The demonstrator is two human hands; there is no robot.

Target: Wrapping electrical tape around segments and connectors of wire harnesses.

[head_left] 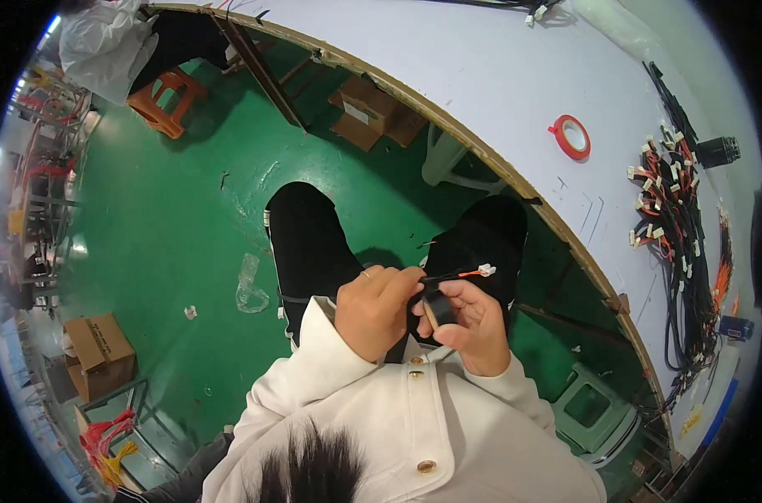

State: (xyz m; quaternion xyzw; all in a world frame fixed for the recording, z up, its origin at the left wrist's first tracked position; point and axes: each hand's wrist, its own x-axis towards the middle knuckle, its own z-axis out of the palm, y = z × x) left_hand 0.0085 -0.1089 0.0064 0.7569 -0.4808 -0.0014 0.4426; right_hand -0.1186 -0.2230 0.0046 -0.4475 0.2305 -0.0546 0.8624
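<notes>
Over my lap, my left hand (373, 308) is closed, its fingers pinching a black-wrapped wire harness (441, 277). The harness end sticks out to the right, with short orange-red wires and a white connector (486, 270). Close beside it, my right hand (475, 325) curls its fingers and thumb around a roll of black tape (440, 308), whose tan core faces left. The tape sits right below the harness, near the left fingertips. Whether a strip of tape is stuck to the harness is too small to tell.
A white worktable (515, 92) curves along the right. On it lie a red tape roll (571, 137) and a heap of black harnesses (679, 210) with white connectors. Green stool (595, 411), orange stool (170, 101) and cardboard boxes (103, 352) stand on the green floor.
</notes>
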